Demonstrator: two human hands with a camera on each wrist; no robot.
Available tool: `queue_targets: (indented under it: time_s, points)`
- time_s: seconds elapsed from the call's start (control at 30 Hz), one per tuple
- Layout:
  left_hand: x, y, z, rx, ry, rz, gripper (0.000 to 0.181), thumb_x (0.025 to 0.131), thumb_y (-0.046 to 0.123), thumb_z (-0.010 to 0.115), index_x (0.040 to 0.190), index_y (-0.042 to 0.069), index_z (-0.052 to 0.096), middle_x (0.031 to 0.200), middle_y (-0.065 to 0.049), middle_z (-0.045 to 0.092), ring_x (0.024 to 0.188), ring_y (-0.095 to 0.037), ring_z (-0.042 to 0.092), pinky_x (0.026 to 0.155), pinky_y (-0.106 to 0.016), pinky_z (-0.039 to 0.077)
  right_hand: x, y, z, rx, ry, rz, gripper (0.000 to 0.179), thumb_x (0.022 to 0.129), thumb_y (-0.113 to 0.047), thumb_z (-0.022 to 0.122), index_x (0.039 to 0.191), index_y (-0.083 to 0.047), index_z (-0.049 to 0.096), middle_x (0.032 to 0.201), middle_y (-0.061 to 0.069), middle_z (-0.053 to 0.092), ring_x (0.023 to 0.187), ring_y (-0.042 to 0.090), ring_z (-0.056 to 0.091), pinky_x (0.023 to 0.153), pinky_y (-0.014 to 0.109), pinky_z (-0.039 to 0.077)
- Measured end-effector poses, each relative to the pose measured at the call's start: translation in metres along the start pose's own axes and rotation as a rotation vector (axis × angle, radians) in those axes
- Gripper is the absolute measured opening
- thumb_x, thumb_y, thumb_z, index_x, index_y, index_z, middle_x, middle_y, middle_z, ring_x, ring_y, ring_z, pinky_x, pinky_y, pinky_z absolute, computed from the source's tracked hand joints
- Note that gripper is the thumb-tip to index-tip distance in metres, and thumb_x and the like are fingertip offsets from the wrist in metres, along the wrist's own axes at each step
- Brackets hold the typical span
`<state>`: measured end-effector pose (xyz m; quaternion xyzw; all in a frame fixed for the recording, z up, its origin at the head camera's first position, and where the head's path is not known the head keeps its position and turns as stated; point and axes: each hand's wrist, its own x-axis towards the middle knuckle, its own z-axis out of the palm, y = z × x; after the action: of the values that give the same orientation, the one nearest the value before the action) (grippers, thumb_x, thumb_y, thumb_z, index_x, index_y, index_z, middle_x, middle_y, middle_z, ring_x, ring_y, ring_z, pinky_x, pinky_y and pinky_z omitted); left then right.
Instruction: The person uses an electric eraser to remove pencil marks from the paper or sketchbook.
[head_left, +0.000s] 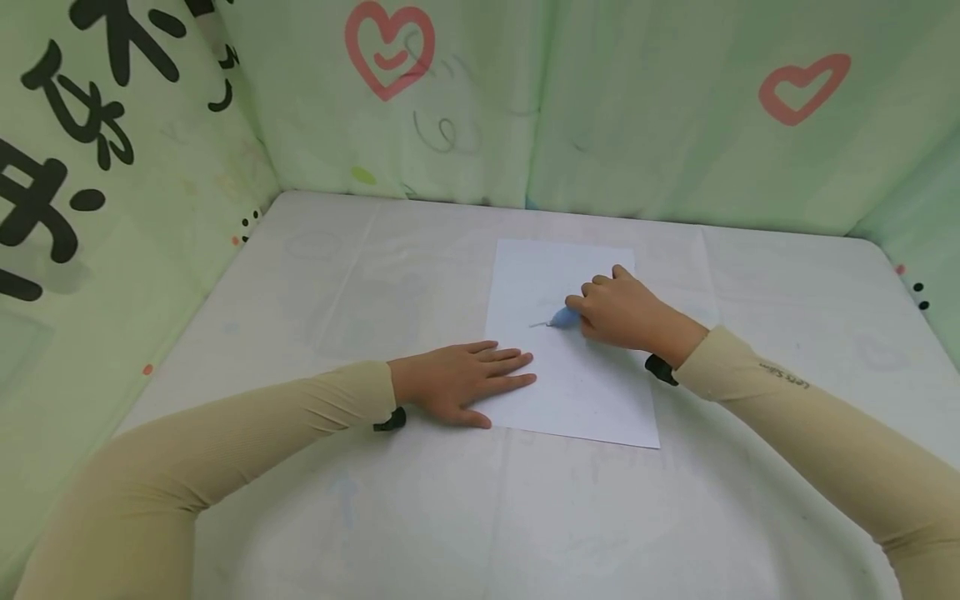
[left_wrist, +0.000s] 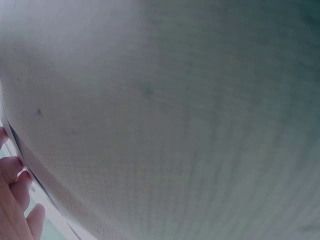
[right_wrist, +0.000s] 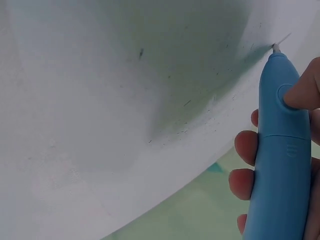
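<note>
A sheet of white paper [head_left: 558, 392] lies on the white-covered table. My left hand [head_left: 468, 382] rests flat with spread fingers over the sheet's left edge; some of its fingertips show at the lower left of the left wrist view. My right hand [head_left: 618, 308] grips a blue electric eraser [right_wrist: 282, 145], fingers wrapped round its body and thumb [right_wrist: 304, 92] on its round button. The eraser's narrow pale tip meets one end of a short grey line [head_left: 538, 324] on the paper. Small dark crumbs [right_wrist: 187, 103] are scattered over the surface in the right wrist view.
The white table cover [head_left: 360, 283] has faint creases. Pale green curtains [head_left: 637, 125] with red hearts and dark lettering hang behind the table and at its sides. A dark band [head_left: 662, 368] shows under the right wrist, another [head_left: 392, 419] under the left.
</note>
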<state>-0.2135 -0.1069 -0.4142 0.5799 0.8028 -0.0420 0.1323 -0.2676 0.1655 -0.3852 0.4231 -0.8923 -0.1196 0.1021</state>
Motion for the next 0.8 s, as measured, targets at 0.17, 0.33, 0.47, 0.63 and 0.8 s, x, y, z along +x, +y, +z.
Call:
queue_targets:
  time_s: [0.17,0.33,0.47,0.63,0.8]
  points:
    - [0.0001,0.0001,0.0,0.003,-0.008,-0.002,0.075,0.095,0.055,0.037,0.152,0.013,0.012,0.16,-0.009,0.009,0.148,-0.022,0.011,0.12,-0.042,0.013,-0.0008,-0.0001,0.0002,-0.002,-0.006,0.007,0.012,0.081,-0.012,0.064,0.092,-0.007,0.064,0.071,0.011,0.064,0.063,0.026,0.059,0.058,0.039,0.042]
    - [0.0011,-0.0004,0.0012,0.016,-0.024,-0.016,0.075,0.095,0.056,0.036,0.153,0.015,0.01,0.16,-0.007,0.007,0.148,-0.02,0.009,0.12,-0.04,0.012,-0.0004,-0.0007,-0.0006,-0.004,-0.01,0.005,0.012,0.082,-0.012,0.064,0.092,-0.006,0.064,0.071,0.011,0.064,0.064,0.027,0.059,0.058,0.039,0.043]
    - [0.0014,-0.0008,0.002,0.021,-0.023,-0.016,0.075,0.095,0.056,0.035,0.153,0.015,0.01,0.16,-0.007,0.006,0.148,-0.02,0.008,0.121,-0.04,0.011,0.0006,-0.0016,-0.0011,0.013,-0.039,0.003,0.016,0.082,-0.014,0.064,0.096,-0.007,0.065,0.074,0.011,0.065,0.066,0.026,0.06,0.06,0.039,0.044]
    - [0.0013,-0.001,0.0016,0.018,-0.01,-0.006,0.075,0.095,0.056,0.036,0.152,0.014,0.012,0.16,-0.008,0.008,0.148,-0.021,0.011,0.12,-0.041,0.014,0.002,-0.0026,-0.0017,0.005,-0.043,0.002,0.016,0.082,-0.014,0.064,0.097,-0.007,0.065,0.075,0.011,0.065,0.067,0.027,0.061,0.061,0.04,0.044]
    - [0.0015,-0.0008,0.0011,0.022,-0.012,-0.004,0.075,0.095,0.055,0.036,0.152,0.014,0.012,0.16,-0.008,0.009,0.148,-0.021,0.011,0.12,-0.041,0.014,0.0024,-0.0033,-0.0025,0.011,-0.05,-0.01,0.018,0.082,-0.014,0.065,0.098,-0.007,0.065,0.075,0.011,0.065,0.068,0.027,0.061,0.062,0.041,0.045]
